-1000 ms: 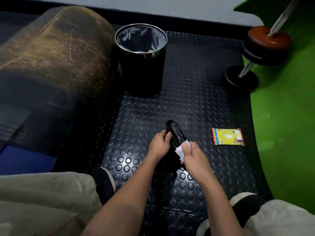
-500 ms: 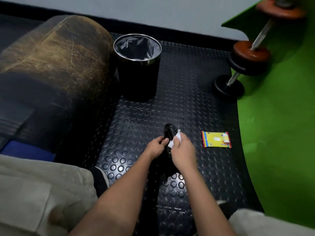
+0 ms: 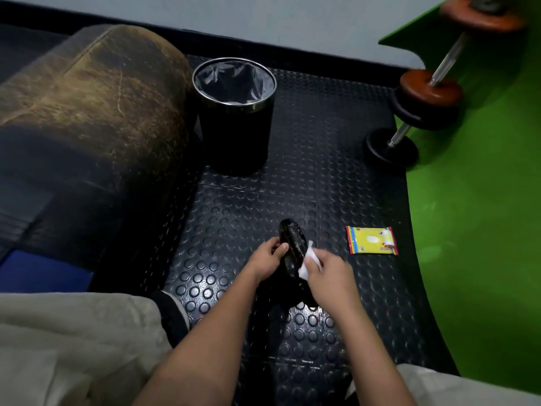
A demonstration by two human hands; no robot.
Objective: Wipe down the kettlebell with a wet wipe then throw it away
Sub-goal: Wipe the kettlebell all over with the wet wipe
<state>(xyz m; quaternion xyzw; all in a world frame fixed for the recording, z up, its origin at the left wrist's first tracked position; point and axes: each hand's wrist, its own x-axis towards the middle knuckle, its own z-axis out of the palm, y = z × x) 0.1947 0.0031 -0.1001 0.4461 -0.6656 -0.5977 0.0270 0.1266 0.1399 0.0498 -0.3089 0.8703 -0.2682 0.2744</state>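
Observation:
A glossy black kettlebell (image 3: 290,241) stands on the studded black floor mat between my hands, its handle sticking up. My left hand (image 3: 267,257) grips the handle from the left side. My right hand (image 3: 329,278) pinches a white wet wipe (image 3: 308,261) and presses it against the handle's right side. The kettlebell's lower body is dark and partly hidden behind my hands. A black bin (image 3: 235,112) with a chrome rim and grey liner stands open farther back on the mat.
A yellow wet-wipe packet (image 3: 371,240) lies on the mat to the right. A worn brown padded roll (image 3: 87,112) fills the left. A dumbbell (image 3: 421,112) rests at the right on green flooring (image 3: 483,230). My knees frame the bottom corners.
My right hand has slid the wipe from the top of the handle down its right side. The camera view has shifted slightly; my left hand keeps its grip.

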